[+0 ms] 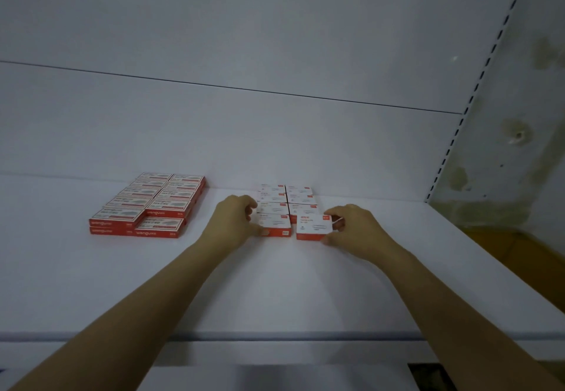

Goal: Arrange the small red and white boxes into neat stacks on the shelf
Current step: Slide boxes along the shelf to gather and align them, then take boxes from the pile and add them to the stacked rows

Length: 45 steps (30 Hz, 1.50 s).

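Small red and white boxes (287, 199) lie in two columns running back to the rear wall of the white shelf (275, 283). My left hand (234, 219) rests against the left side of the front box of the left column (275, 226), thumb at its lower corner and fingers curled at its upper edge. My right hand (351, 227) pinches the right end of a front box (313, 228) of the right column, which sits slightly askew and a little forward of the row.
A block of larger red boxes (149, 204) with white tops lies in two stacked columns to the left. The shelf's white back panel rises behind; a slotted upright (467, 109) and stained wall stand at the right. The shelf's front lip (214, 337) runs below my forearms.
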{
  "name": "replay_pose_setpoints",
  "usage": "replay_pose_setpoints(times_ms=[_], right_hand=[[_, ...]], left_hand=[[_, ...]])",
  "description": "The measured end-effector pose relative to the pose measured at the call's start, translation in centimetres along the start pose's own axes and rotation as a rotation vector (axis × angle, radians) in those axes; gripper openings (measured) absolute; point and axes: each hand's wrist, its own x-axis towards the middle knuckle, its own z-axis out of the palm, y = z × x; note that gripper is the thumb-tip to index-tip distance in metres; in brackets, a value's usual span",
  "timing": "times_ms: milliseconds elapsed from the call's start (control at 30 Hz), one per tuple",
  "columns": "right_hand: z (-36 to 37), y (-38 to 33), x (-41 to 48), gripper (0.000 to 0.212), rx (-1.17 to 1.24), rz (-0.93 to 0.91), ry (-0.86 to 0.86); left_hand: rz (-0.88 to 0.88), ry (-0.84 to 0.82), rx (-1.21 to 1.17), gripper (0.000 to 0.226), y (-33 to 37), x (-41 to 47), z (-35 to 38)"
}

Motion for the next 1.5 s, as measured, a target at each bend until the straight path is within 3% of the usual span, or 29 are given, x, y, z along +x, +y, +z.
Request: replay_pose_setpoints(times_ms=[200, 333, 467, 833, 1067, 1200, 1333, 1433, 1500], right_hand=[[1.0, -0.1, 1.0, 0.046, 0.067, 0.059, -0.054], [1.4, 0.1, 1.6, 0.052, 0.082, 0.090, -0.025], [1.4, 0.1, 1.8, 0.055, 0.053, 0.085, -0.026], [0.2, -2.3, 3.0, 0.053, -0.547, -0.027, -0.337], [0.5, -9.3, 5.9, 0.049, -0.621, -0.234, -0.269], [3.9, -15.7, 6.4, 0.050, -0.553, -0.369, -0.262], [8.0, -22.8, 6.2, 0.044, -0.525, -0.501, -0.290], [10.9, -28.0, 5.9, 0.045, -0.520, -0.570, -0.318], [12.8, -31.6, 5.7, 0.045, -0.507, -0.611, -0.336]], left_hand=[[-0.098, -0.057, -0.010, 0.057, -0.4, 0.6, 0.8], [-0.081, -0.097, -0.002, 0.035, -0.3, 1.1, 0.9], [-0.072, -0.095, -0.015, 0.032, -0.4, 1.2, 0.9], [-0.089, -0.130, 0.135, 0.023, 0.3, 1.1, 1.0], [-0.115, -0.019, 0.278, 0.050, -1.1, -1.0, -4.1], [-0.220, 0.045, 0.422, 0.037, -5.3, -3.9, -10.1], [-0.361, 0.094, 0.533, 0.039, -10.9, -8.0, -17.1], [-0.449, 0.115, 0.575, 0.022, -15.3, -11.3, -22.0], [-0.497, 0.142, 0.590, 0.029, -17.8, -13.4, -25.1]])
